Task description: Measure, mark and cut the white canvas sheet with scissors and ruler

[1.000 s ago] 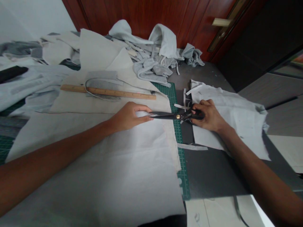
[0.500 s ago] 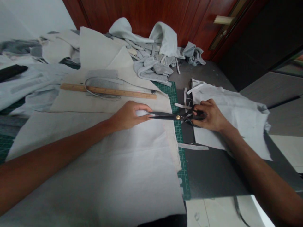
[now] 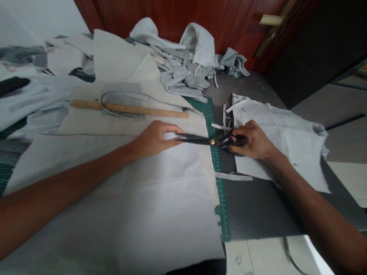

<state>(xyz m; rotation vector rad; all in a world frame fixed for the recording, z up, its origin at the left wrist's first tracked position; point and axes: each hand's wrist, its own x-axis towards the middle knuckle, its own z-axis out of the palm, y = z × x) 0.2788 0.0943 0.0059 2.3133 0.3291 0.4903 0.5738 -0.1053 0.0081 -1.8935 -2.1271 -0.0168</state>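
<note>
My left hand [image 3: 153, 139] rests on a large off-white cloth [image 3: 114, 217], fingers toward the right, holding nothing. My right hand [image 3: 252, 141] grips the looped handles of black tailor's shears [image 3: 197, 140], which lie level with a brass pivot. The blade tips point left, just beside my left fingertips, at the cloth's edge. A ragged piece of pale cloth [image 3: 281, 141] lies under and beyond my right hand. Narrow cut strips [image 3: 233, 176] lie near the shears.
A green cutting mat [image 3: 219, 191] runs under the cloth's right edge, beside a dark grey board [image 3: 258, 210]. A wooden ruler [image 3: 129, 109] lies on beige cloth behind. Heaped grey fabric [image 3: 183, 65] sits against a reddish-brown wooden door [image 3: 172, 23].
The whole scene sits slightly higher in the view. The shears have moved a little left, their tips closer to my left fingers. My left hand has barely moved.
</note>
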